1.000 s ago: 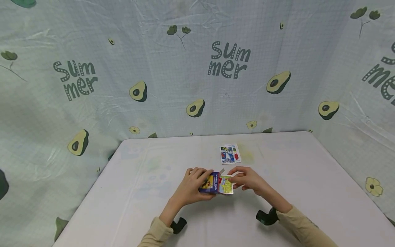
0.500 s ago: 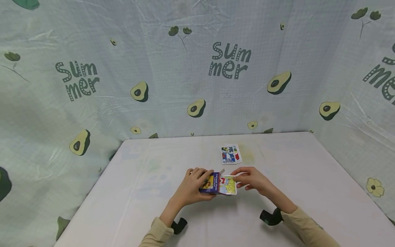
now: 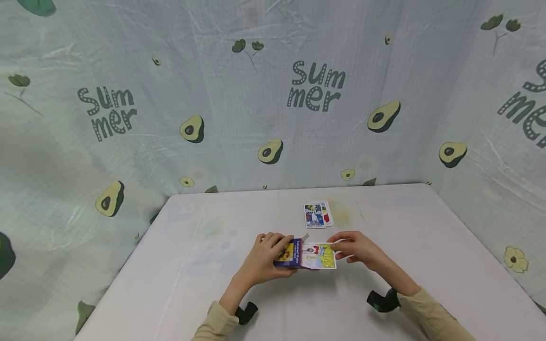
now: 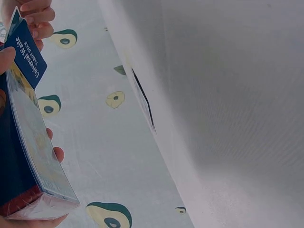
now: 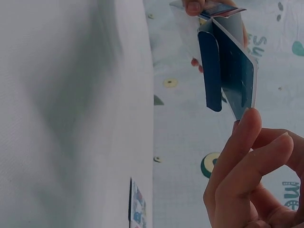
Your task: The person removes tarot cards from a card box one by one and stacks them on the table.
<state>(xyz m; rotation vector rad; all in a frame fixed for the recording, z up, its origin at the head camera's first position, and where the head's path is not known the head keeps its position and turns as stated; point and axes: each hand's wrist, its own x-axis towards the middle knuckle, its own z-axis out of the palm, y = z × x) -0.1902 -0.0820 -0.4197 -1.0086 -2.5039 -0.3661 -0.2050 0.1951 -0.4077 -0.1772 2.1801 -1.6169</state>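
Observation:
My left hand (image 3: 265,259) grips a blue tarot card box (image 3: 288,252) above the table, its open end facing right. In the left wrist view the box (image 4: 40,147) reads "Universal Waite Tarot Deck". A tarot card (image 3: 319,256) with a yellow and red picture sticks far out of that end. At the card's outer edge, my right hand (image 3: 357,250) pinches it between thumb and fingers. The right wrist view shows the card's blue back (image 5: 240,76) beside a box flap (image 5: 210,71). The card's inner end is hidden in the box.
Behind the hands, a few overlapping tarot cards (image 3: 314,216) lie face up on the white-covered table (image 3: 222,274). A printed avocado curtain (image 3: 230,113) hangs behind the table and along its sides. Each wrist wears a black camera mount (image 3: 383,301).
My right hand has moved to the right, drawing the tarot card farther out of the box. The left hand and the box have stayed nearly still.

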